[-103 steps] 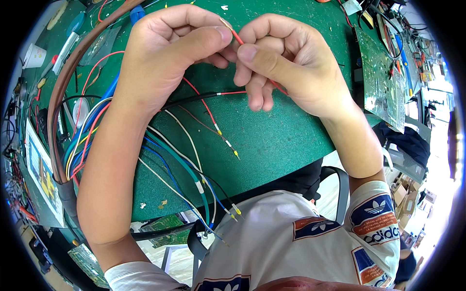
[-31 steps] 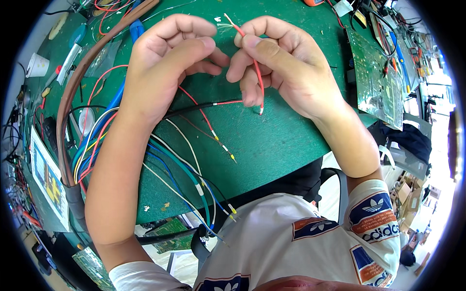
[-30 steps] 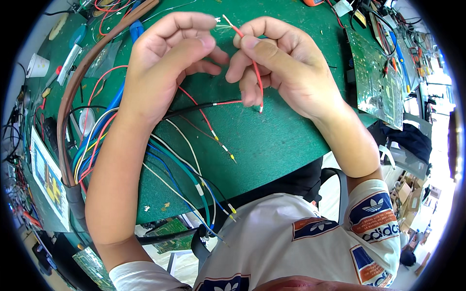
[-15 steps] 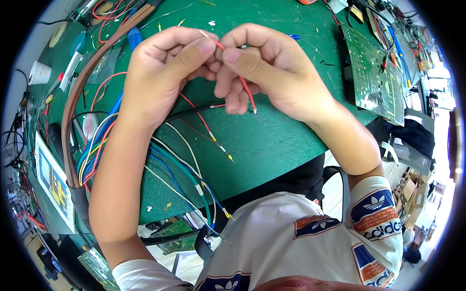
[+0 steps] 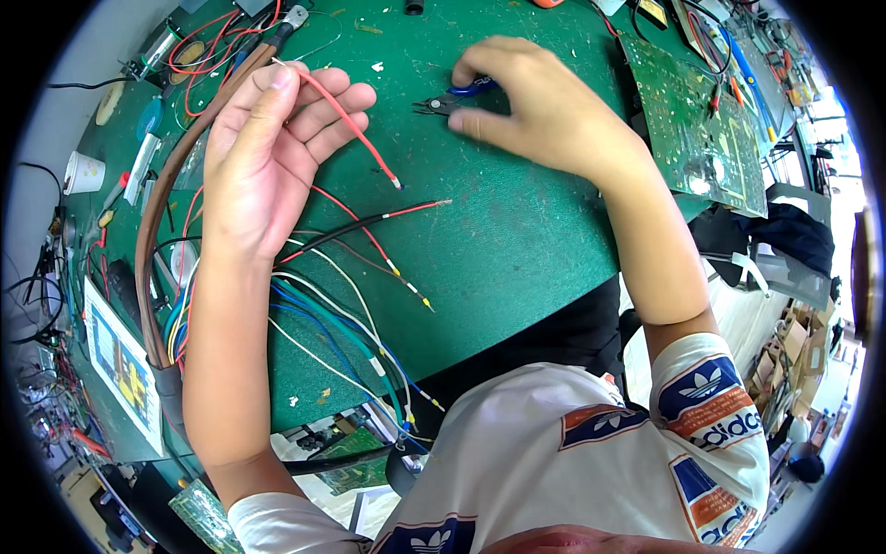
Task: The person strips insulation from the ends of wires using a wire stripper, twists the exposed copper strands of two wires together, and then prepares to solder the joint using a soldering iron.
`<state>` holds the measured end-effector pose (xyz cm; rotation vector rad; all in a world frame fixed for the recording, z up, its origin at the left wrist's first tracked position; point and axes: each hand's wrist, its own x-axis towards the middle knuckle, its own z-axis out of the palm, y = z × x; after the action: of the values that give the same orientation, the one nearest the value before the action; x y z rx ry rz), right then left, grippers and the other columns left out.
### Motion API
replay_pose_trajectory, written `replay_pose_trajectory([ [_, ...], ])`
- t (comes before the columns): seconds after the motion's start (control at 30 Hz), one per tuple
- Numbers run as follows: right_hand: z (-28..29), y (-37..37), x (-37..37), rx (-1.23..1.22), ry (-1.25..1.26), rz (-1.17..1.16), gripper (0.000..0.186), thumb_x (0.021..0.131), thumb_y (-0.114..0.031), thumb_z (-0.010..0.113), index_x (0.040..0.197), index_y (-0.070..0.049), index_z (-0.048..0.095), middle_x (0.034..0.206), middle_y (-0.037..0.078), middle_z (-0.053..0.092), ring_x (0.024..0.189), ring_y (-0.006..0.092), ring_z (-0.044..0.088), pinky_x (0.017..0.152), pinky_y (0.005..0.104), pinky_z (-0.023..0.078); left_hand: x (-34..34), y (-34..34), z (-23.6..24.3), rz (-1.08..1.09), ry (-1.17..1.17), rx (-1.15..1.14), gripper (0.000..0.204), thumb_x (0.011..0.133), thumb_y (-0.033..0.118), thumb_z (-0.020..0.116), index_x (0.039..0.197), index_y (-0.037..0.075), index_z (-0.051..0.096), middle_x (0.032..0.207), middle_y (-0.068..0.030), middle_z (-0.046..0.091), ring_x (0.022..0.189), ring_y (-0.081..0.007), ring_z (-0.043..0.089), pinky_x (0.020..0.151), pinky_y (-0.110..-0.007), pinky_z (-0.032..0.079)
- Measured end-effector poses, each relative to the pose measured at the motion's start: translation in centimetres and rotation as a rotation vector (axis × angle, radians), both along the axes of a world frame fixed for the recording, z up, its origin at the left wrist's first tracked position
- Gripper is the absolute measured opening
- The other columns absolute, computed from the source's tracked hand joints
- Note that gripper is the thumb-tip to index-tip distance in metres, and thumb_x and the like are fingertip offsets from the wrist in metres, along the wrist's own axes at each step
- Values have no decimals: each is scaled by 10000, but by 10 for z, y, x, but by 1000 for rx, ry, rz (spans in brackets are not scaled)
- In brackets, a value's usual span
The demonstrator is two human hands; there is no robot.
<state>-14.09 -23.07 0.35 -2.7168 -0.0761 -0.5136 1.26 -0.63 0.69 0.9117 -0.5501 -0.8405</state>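
The left hand [image 5: 263, 152] pinches a red wire [image 5: 351, 122], one end apparently bared but uncapped, as the right hand [image 5: 544, 111] curls over blue-handled cutters [image 5: 437, 106], its hold unclear.

Relative to blue-handled metal cutters [image 5: 437, 106], we list: short red plastic wire [image 5: 350, 121], left; green rectangular circuit board [image 5: 694, 138], right.
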Motion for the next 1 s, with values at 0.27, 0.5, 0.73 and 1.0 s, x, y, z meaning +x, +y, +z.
replay_pose_trajectory([
  [0.27,3,5,-3,-8,137,-22,274,776,-130,770,792,4,532,982,164,604,989,372,597,862,428,482,-6,2,-1,13,-15,91,196,1038,299,541,1064,111,587,921,-49,648,713,-123,590,605,-288,521],
  [0.5,2,-5,8,205,24,-6,193,888,-185,656,840,-9,591,930,165,632,819,312,641,755,414,504,-9,-1,-6,8,-196,167,151,1021,243,570,1053,96,585,864,-21,619,658,-69,463,535,-214,348],
  [0.73,23,12,3,1463,296,139,228,1030,-240,485,1042,-21,548,1031,142,676,956,182,660,828,304,529,-8,-3,-8,20,-246,142,208,1010,206,583,1138,47,624,913,-23,640,716,-64,472,597,-211,365],
  [1.0,14,17,5,1219,382,273,269,989,-261,456,1034,-25,577,1069,147,686,944,217,674,854,341,544,-7,1,-8,-21,-172,16,199,981,158,632,1119,16,643,928,-46,661,696,-61,481,585,-205,376],
])
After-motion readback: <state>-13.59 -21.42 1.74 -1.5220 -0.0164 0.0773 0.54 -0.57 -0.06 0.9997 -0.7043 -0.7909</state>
